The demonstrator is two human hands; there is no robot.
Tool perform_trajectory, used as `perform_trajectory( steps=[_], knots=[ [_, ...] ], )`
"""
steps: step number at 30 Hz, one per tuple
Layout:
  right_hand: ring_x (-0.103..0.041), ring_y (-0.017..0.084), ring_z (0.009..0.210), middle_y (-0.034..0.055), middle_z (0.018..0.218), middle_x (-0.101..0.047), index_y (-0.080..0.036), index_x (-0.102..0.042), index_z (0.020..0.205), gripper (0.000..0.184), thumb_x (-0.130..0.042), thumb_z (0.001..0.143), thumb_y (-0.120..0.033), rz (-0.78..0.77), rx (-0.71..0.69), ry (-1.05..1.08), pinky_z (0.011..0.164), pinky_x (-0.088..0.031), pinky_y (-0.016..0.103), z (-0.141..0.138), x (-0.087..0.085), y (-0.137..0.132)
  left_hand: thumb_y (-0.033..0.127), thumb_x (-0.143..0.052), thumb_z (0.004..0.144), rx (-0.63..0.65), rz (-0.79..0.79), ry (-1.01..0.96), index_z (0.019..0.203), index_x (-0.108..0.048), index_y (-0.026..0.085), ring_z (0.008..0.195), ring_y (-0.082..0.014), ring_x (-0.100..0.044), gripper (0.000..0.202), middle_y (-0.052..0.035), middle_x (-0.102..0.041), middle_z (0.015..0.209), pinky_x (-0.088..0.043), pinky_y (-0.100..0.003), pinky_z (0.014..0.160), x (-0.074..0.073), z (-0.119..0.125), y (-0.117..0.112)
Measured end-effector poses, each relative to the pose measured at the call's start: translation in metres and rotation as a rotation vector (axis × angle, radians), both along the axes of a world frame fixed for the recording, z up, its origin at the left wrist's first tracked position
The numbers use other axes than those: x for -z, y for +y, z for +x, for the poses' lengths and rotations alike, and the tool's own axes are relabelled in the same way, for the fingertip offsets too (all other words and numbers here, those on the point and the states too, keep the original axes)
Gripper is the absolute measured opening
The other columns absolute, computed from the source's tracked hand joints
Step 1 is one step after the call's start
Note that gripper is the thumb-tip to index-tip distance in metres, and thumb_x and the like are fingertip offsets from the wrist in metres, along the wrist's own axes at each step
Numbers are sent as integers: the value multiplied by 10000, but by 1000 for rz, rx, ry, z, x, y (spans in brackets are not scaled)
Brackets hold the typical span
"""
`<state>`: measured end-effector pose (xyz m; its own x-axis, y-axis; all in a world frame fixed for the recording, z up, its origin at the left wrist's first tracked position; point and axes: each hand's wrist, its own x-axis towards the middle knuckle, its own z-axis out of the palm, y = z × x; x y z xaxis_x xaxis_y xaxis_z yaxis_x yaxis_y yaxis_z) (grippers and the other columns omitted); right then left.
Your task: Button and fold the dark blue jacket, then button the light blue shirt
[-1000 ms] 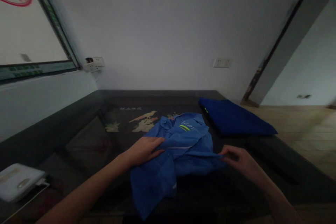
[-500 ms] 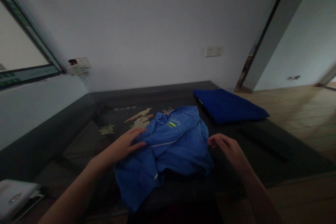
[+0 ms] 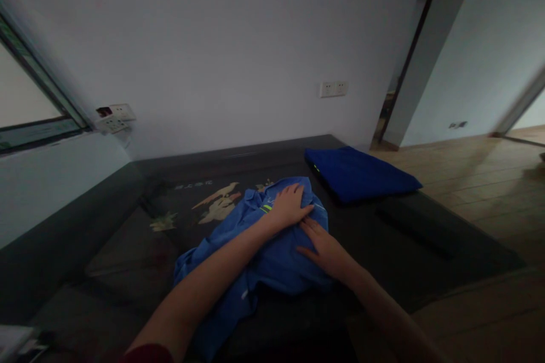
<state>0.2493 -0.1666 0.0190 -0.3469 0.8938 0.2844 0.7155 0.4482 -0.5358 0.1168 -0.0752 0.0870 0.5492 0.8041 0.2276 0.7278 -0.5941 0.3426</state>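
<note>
A crumpled blue jacket [image 3: 276, 261] with a collar and a small yellow-green stripe lies on the dark table [image 3: 374, 272]. My left hand [image 3: 288, 207] rests flat on its upper part near the collar, fingers stretched forward. Just below and to the right, my right hand [image 3: 323, 249] also lies on the cloth, its fingers extended and its thumb apart, the fingertips close to the left hand. Neither hand grips the fabric. My left forearm crosses over the garment and hides part of it.
A folded darker blue garment [image 3: 361, 173] lies at the table's back right. Nearer me is a dark, flat long object [image 3: 415, 232]. A white device [image 3: 17, 340] is partly visible at the lower left. Wall sockets [image 3: 333, 89] sit behind the table.
My left hand has moved right and up across the jacket to its collar area. My right hand has come left from the jacket's edge onto the cloth. The view has shifted slightly.
</note>
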Motion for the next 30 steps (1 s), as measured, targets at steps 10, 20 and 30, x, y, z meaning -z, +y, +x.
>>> perform_trajectory(
  steps=[10, 20, 30],
  knots=[
    [-317, 254, 1372, 100, 1498, -328, -230, -392, 1424, 585, -512, 897, -452, -42, -195, -4, 1133, -278, 453, -2, -20, -10, 192, -455, 884, -46, 31, -347, 1097, -619, 159, 1091, -224, -594, 271, -99, -661, 1131, -425, -338, 994, -18, -27, 34],
    [-305, 262, 1376, 83, 1458, -408, -251, -533, 1318, 427, -543, 898, -327, 67, -354, 15, 1139, -226, 516, -18, -25, -21, 516, -630, 760, -155, -77, -710, 1130, -625, 199, 1014, -256, -615, 488, -74, -663, 1113, -503, -343, 896, -93, -181, -54],
    [-570, 222, 1126, 65, 1190, -631, -273, -665, 1077, 254, -463, 927, -311, 106, -175, 374, 979, -451, 411, -15, -47, -19, 737, -485, 704, -269, -397, -135, 1100, -686, 242, 1078, -332, -610, 665, -82, -703, 1093, -520, -408, 883, -42, -289, -107]
  ],
)
